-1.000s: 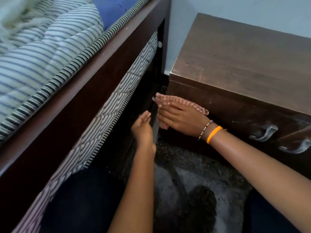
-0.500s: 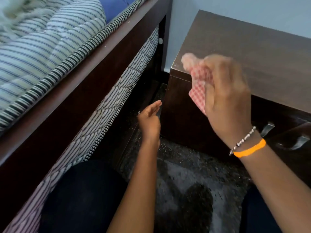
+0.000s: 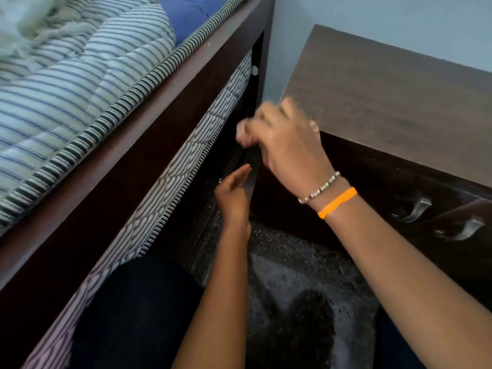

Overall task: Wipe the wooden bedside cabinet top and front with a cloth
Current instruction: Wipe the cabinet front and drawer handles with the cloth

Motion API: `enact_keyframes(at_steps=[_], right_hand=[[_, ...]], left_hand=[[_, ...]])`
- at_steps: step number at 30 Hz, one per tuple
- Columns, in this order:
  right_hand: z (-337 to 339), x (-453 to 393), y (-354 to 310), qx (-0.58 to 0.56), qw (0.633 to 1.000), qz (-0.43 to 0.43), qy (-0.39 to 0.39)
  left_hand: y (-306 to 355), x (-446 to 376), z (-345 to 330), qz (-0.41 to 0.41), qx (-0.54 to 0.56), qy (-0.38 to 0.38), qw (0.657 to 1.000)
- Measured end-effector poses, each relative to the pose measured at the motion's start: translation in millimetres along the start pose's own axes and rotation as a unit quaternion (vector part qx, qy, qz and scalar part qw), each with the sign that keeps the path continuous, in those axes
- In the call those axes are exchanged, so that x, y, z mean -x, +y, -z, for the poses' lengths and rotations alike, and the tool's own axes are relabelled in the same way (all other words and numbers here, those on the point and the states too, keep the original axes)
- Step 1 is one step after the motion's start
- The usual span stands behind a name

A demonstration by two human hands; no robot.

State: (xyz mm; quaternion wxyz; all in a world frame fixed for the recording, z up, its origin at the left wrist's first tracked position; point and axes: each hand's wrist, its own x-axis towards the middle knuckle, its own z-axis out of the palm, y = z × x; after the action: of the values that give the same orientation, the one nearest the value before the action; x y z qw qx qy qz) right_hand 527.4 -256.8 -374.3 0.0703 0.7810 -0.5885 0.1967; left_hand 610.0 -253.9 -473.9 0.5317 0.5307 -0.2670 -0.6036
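The dark wooden bedside cabinet (image 3: pixel 399 102) stands at the right, its top bare and its darker front below. My right hand (image 3: pixel 287 147), blurred by motion, is at the cabinet's near left corner with its fingers closed. Only a pinkish, blurred bit of the cloth (image 3: pixel 243 133) shows at the hand's left edge; the rest is hidden in the fist. My left hand (image 3: pixel 234 193) is lower, in the gap between bed and cabinet. Its fingers are straight and apart, it holds nothing, and it sits close to the cabinet's left front edge.
Two metal handles (image 3: pixel 415 211) sit on the cabinet front at the right. A dark bed frame (image 3: pixel 159 123) with a striped mattress (image 3: pixel 80 83) runs along the left. The dark speckled floor (image 3: pixel 292 262) lies below, with my knee at the bottom left.
My right hand lifted the cloth off the cabinet's lower front and up to the top's left corner. It has since shifted left and bunched the cloth. My left hand stayed almost still.
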Motion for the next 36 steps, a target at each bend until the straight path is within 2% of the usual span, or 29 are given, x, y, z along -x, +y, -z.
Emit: enact_keyframes(at_steps=[2, 4, 6, 8, 11, 13, 16, 19, 23, 26, 30, 33, 36], right_hand=[[-13, 35, 8, 0.042, 0.996, 0.055, -0.059], [-22, 69, 21, 0.080, 0.991, 0.077, -0.073], [-19, 94, 31, 0.083, 0.994, 0.072, -0.008], [-11, 107, 36, 0.084, 0.988, 0.077, 0.105], [-4, 108, 41, 0.127, 0.955, 0.060, 0.260], [-6, 98, 46, 0.124, 0.940, 0.016, 0.316], [-7, 75, 41, 0.087, 0.927, -0.077, 0.358], [-8, 53, 14, 0.049, 0.928, -0.173, 0.327], [-10, 18, -20, 0.029, 0.937, -0.224, 0.267], [-8, -3, -32, 0.030, 0.958, -0.191, 0.214], [-14, 5, -32, -0.079, 0.985, -0.100, 0.114], [-31, 54, -24, -0.037, 0.987, -0.062, 0.146], [-43, 96, -2, 0.020, 0.966, -0.048, 0.251]], left_hand=[[-1, -5, 3, 0.013, 0.033, 0.030, 0.999], [-5, -7, 3, 0.011, 0.017, 0.036, 0.999], [-8, -6, 1, -0.002, -0.014, 0.023, 1.000], [-9, -4, -2, -0.011, -0.040, 0.004, 0.999], [-8, -4, -4, -0.036, -0.062, -0.023, 0.997], [-8, -4, -7, -0.054, -0.066, -0.051, 0.995], [-6, -1, -9, -0.072, -0.061, -0.077, 0.993], [-3, -2, -10, -0.068, -0.067, -0.075, 0.993], [-2, 1, -10, -0.038, -0.059, -0.066, 0.995], [5, 13, -12, -0.027, -0.039, -0.035, 0.998], [0, 10, -5, -0.027, -0.047, -0.038, 0.998], [-6, 1, -3, -0.030, -0.048, -0.045, 0.997], [-7, 1, -7, -0.052, -0.043, -0.052, 0.996]])
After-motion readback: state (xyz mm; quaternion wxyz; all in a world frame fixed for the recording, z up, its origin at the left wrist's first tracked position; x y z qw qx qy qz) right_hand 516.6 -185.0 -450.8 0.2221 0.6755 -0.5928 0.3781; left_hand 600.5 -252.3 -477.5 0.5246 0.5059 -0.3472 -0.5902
